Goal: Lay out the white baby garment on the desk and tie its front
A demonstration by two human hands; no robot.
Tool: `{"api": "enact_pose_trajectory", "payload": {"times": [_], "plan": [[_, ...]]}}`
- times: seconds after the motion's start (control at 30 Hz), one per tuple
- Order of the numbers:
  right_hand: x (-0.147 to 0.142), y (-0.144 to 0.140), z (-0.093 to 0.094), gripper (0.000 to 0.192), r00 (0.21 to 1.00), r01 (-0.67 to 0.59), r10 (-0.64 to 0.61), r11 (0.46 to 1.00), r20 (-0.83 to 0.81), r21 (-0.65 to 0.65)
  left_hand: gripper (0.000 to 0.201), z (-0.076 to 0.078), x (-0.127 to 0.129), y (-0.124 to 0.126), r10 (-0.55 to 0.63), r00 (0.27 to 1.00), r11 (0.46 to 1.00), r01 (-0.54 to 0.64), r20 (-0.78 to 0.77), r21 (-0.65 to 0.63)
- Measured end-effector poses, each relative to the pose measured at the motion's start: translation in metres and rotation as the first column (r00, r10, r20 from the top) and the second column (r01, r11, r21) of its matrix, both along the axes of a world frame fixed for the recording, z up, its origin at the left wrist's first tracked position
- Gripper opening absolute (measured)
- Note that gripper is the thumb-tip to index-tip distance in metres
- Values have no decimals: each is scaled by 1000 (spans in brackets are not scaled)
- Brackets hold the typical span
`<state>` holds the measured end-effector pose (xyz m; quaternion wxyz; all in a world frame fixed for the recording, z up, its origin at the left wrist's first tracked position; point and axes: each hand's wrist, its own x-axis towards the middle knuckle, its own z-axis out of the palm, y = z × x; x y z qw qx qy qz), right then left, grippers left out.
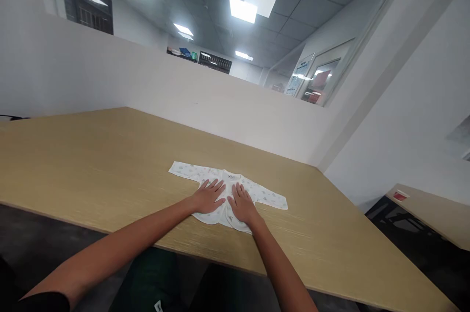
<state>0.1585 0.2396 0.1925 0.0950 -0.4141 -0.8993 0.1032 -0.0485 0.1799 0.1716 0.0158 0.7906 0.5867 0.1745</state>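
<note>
With the left hand (208,196) and right hand (241,204) lying open, palms flat, side by side on the baby shirt (227,194) spread mid-table (91,165), smoothing probably goes best stroking outward toward each sleeve, pressing evenly so the thin cloth doesn't bunch.

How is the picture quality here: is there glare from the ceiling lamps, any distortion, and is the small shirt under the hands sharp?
Head view: ceiling panels are blown out white; straight wall and table edges lean and bow from a wide lens; the baby shirt is lit evenly, its print soft and hard to read; left hand and right hand cast almost no shadow.
</note>
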Motion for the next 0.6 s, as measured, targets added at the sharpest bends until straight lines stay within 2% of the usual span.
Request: {"api": "enact_pose_trajectory", "payload": {"times": [0.1,0.2,0.3,0.4,0.5,0.6], "plan": [[1,5,-1,76,1000,17,-16,999,19,-41,67,6,-8,6,13,1000,1000,-13,14,9],[11,21,4,73,994,112,-112,992,6,-65,70,15,-31,17,118,992,993,-117,44,-17],[40,41,10,73,959,280,-282,953,3,-119,72,18,-68,23,233,971,967,-225,55,-123],[79,55,15,71,889,448,-457,879,-20,-160,74,19,-107,20,319,947,931,-304,46,-199],[108,56,20,62,830,520,-540,840,-138,-154,80,24,-129,12,387,921,908,-370,52,-199],[112,51,33,60,784,518,-519,849,-342,-100,76,34,-120,8,374,922,925,-362,102,-115]]}}
